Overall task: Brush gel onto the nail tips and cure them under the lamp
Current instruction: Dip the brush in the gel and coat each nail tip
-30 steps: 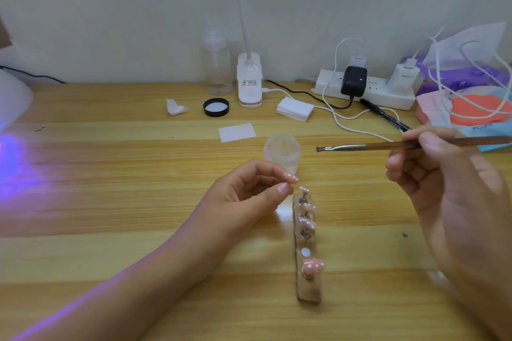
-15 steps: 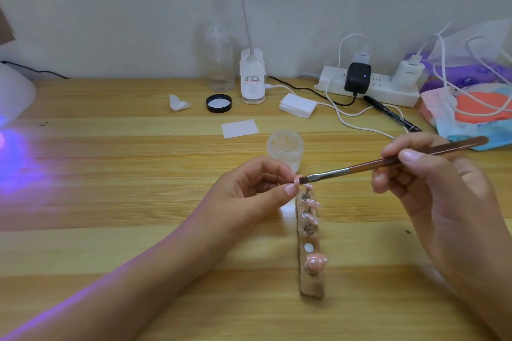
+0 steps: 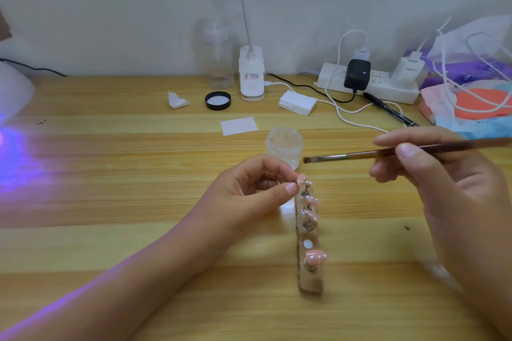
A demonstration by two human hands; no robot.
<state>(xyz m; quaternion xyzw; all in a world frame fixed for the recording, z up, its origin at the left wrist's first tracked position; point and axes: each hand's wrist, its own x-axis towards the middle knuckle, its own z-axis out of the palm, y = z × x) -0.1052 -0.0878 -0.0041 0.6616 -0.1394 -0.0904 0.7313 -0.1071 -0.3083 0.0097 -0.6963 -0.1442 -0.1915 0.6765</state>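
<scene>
Right hand (image 3: 432, 171) grips thin brown-handled brush (image 3: 388, 151), now lifted off small pink nail tip (image 3: 301, 180) pinched by left hand (image 3: 249, 191); likely reloading.

Wooden table (image 3: 110, 174), gel jar (image 3: 284, 147), nail holder strip (image 3: 310, 279), black lid (image 3: 218, 100), power strip (image 3: 379, 86)

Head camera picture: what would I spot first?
In the middle, the left hand pinches a pink nail tip, and the right hand holds a brush just right of it. Purple light glows on the table at the far left.
</scene>
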